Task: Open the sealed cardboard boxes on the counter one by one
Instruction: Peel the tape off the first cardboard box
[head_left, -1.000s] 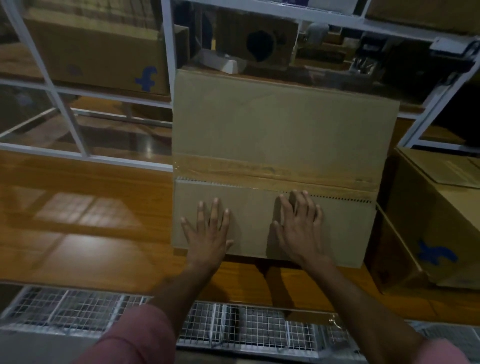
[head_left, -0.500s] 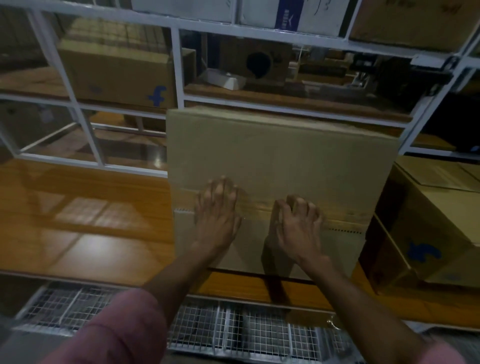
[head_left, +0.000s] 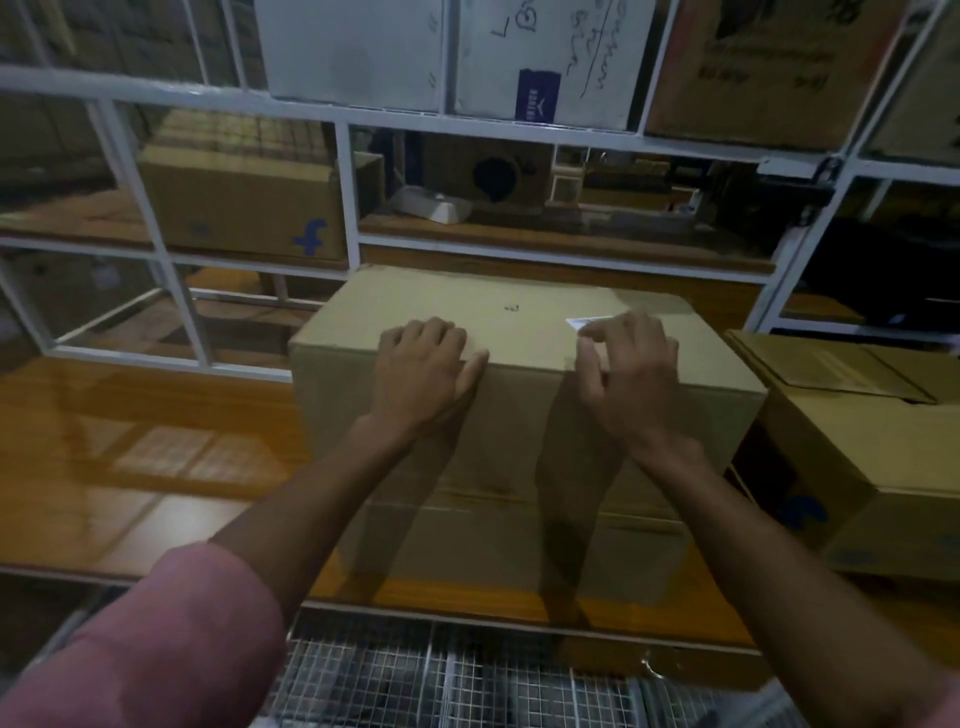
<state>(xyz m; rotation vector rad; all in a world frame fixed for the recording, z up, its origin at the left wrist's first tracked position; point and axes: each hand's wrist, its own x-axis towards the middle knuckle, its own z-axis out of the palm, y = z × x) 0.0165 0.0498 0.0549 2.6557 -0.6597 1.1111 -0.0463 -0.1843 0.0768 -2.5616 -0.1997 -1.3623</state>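
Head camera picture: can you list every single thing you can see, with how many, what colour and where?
big box: one, tan, middle of the counter, under both hands
side box: one, tan with a blue mark, right of the big box
shelf box: one, tan with a blue mark, behind the rack at left
white boxes: two, top shelf
brown box: one, top shelf at right
counter: one, shiny orange-brown wood
rack: one, white bars, behind the counter
wire grid: one, white, below the counter's front edge
left hand: one, on the big box's near top edge
right hand: one, on the big box's top, fingers curled
sleeves: pink, bottom corners
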